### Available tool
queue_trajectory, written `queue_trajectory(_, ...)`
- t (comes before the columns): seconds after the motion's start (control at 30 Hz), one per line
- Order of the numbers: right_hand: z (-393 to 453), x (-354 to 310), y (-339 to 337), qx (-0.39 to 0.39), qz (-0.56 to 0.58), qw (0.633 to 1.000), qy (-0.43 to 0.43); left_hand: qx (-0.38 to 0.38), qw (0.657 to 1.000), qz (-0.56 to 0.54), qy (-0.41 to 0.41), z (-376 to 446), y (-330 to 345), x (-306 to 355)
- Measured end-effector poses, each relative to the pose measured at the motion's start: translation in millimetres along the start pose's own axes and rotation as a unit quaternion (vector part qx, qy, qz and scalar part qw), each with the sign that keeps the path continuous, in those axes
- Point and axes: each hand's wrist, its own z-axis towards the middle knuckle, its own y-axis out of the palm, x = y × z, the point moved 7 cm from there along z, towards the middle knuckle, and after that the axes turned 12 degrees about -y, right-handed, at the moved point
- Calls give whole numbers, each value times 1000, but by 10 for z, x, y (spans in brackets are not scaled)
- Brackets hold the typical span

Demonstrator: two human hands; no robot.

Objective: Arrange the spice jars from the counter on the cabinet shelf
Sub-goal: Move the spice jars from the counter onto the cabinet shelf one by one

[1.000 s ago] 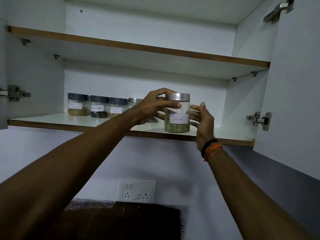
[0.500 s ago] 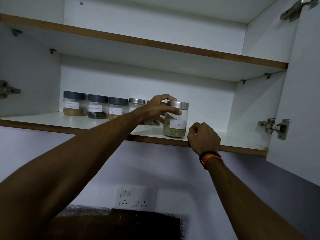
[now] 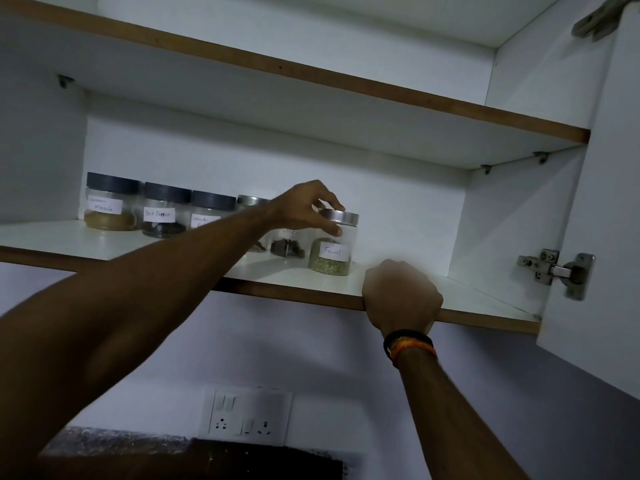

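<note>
Fennel jar (image 3: 331, 249): clear cylinder, metal lid.

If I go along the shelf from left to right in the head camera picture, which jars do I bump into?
Masala jar → black pepper jar → coriander jar → a silver-lidded jar mostly hidden by the arm → jar of dark pieces → fennel jar, held by the left hand.

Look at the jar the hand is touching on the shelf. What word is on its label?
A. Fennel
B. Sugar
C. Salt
A: the left hand grips the silver-lidded jar, whose white label reads "Fennel".
</note>
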Motion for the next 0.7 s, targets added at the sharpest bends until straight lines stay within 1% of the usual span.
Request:
queue_trajectory(0.1,-8,8,-4,14,10,1000,1,-16,993,116,21,127,5,40)
queue_trajectory(0.17,-12,-3,-20,25,14,1000,0,-29,987,154,28,190,30,32)
queue_trajectory(0.43,-18,-3,-20,41,22,999,-7,-25,971,231,47,424,198,-70)
queue_trajectory(0.7,-26,-5,-16,55,30,998,-9,-24,961,274,32,700,279,-232)
